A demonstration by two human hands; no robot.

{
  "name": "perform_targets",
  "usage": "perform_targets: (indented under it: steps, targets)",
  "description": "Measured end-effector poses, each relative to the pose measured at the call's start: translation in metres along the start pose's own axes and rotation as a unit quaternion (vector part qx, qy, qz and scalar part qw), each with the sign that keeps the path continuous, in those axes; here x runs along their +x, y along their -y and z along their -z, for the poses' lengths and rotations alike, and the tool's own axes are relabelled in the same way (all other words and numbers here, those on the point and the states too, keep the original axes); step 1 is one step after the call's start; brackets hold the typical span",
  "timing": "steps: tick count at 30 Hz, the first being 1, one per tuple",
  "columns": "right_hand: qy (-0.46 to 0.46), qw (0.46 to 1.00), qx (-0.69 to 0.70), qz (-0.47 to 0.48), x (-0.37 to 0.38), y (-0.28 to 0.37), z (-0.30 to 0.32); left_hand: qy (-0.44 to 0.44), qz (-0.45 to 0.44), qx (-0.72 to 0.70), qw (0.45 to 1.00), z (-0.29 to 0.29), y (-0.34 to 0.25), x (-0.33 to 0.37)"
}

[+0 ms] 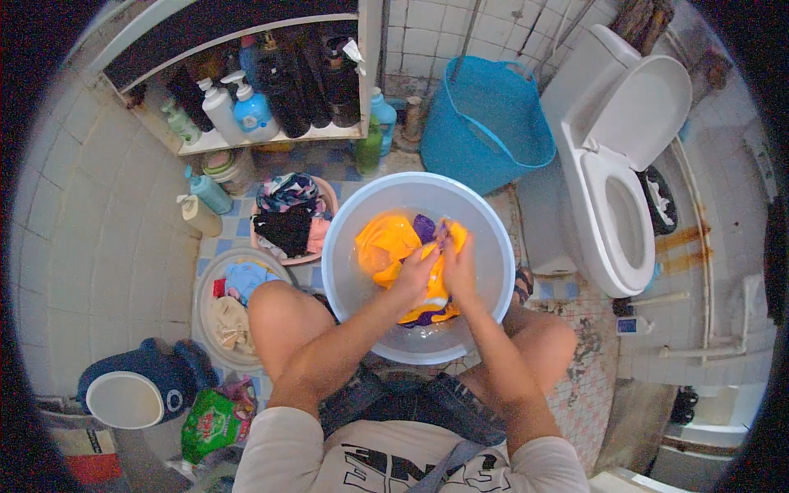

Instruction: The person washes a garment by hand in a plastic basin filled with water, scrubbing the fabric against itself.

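1. Left hand [417, 278] and right hand [458, 267] curl close together, gripping bunched yellow-and-purple cloth [382, 242]; fingertips blur.
2. The cloth lies in the pale-blue basin [340, 275], set between bent knees [283, 316], presumably for two-handed reach.
3. Left, pink basket [330, 197] and grey tub [203, 300] hold other garments [283, 230], seemingly kept apart.

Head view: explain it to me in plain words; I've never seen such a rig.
There is no machine here, only a person's bare left hand and right hand. The one picture comes from a wide fisheye camera worn on the head, looking down, so straight edges bend near the rim. Both hands hold an orange-and-purple cloth inside a pale blue basin. On the tiled floor to the left, a pink basin and a greyish basin hold other cloth items.
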State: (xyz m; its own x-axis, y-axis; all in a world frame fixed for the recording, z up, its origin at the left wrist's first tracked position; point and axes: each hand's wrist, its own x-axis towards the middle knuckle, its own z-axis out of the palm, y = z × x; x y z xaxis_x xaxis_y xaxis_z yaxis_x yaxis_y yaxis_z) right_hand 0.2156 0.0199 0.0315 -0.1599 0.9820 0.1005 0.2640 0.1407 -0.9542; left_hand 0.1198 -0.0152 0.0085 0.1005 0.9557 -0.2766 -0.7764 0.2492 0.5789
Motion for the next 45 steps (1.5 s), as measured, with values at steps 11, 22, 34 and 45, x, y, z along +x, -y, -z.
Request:
perform_targets:
  steps: [11, 22, 34, 45]
  targets:
    - [0.097, 0.970, -0.146, 0.171, -0.028, 0.007, -0.023, -0.155, 0.078, -0.006, 0.985, 0.019, -0.007, 0.023]
    - [0.070, 0.984, -0.103, 0.127, -0.051, 0.026, -0.038, -0.158, -0.025, 0.140, 0.977, 0.013, -0.028, 0.019]
    - [0.059, 0.988, -0.097, 0.101, -0.046, 0.025, -0.038, -0.078, -0.010, 0.071, 0.994, 0.040, -0.015, 0.024]
    - [-0.062, 0.956, 0.222, -0.180, 0.021, -0.001, 0.032, -0.116, -0.035, 0.344, 0.931, -0.007, -0.048, -0.003]
